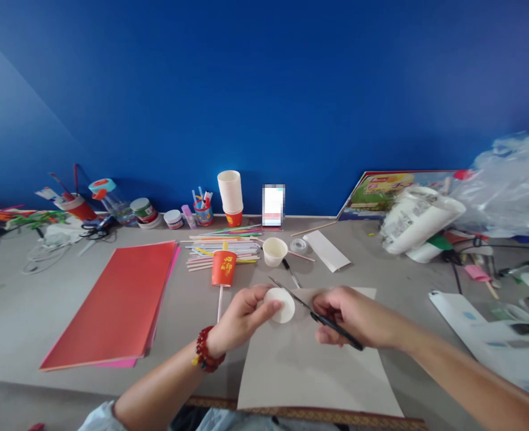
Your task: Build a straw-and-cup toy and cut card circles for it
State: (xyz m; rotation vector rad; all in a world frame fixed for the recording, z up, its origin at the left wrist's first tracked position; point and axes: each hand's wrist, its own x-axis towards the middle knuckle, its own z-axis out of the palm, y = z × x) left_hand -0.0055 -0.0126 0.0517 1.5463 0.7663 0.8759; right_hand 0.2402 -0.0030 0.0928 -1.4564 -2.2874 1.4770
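Note:
My left hand pinches a small white paper disc between thumb and fingers. My right hand is closed around black-handled scissors, whose blades point up and left, close to the disc's right side. I cannot tell whether the blades touch it. Both hands are over a large pale sheet of paper. Beyond my left hand stands a red paper cup with a white straw running down from it. A white paper cup sits behind the disc.
Red paper sheets lie at left. Many straws, a black pen, a tape roll and a folded white paper lie behind the hands. A cup stack and a phone-like screen stand by the blue wall. Plastic bags crowd the right.

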